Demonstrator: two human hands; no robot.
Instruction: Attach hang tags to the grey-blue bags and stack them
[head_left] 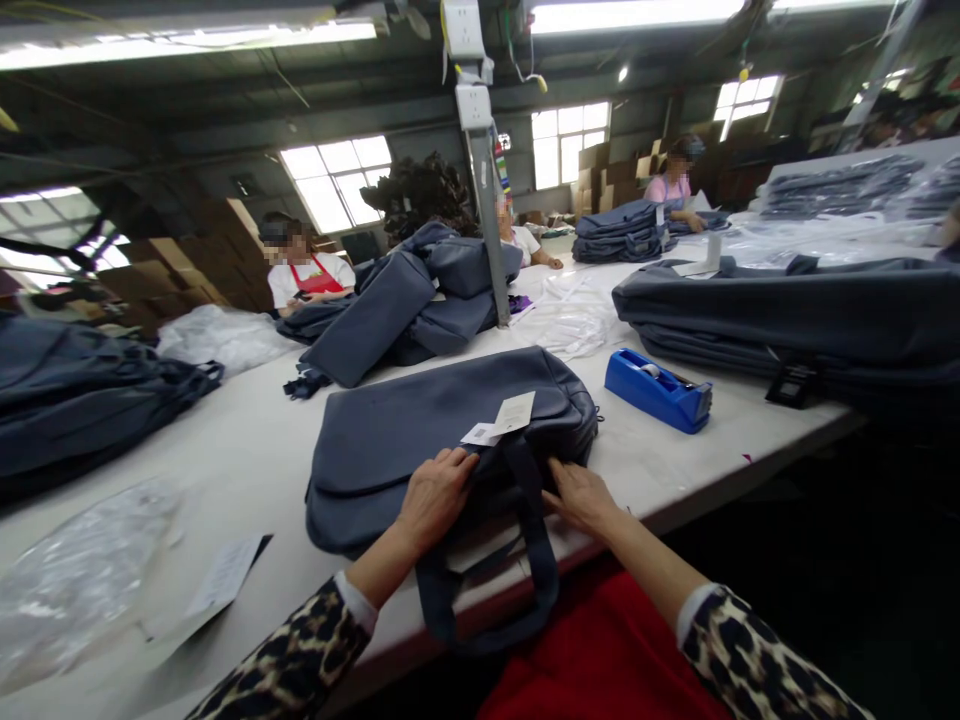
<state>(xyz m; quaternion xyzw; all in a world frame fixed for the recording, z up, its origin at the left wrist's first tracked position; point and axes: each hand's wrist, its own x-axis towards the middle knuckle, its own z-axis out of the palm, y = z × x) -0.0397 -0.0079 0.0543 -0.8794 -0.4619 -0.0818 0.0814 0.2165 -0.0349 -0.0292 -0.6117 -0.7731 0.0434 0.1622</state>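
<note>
A dark blue-grey bag [420, 420] lies on the white table in front of me, its webbing handle [544, 560] hanging over the near edge. My left hand [439, 495] grips the bag's near edge with curled fingers, just below two pale paper tags [514, 412]. On the other side of the handle, my right hand [581, 495] holds the same near side of the bag. Its thumb and a finger are visible, while the other fingertips are hidden against the fabric.
A blue tape dispenser [660, 390] stands right of the bag. Stacked bags [795, 310] lie at the right, and more bags [405, 310] are heaped behind around a metal post [491, 230]. Clear plastic [90, 570] and a printed card [225, 575] lie left. Several people work across the table.
</note>
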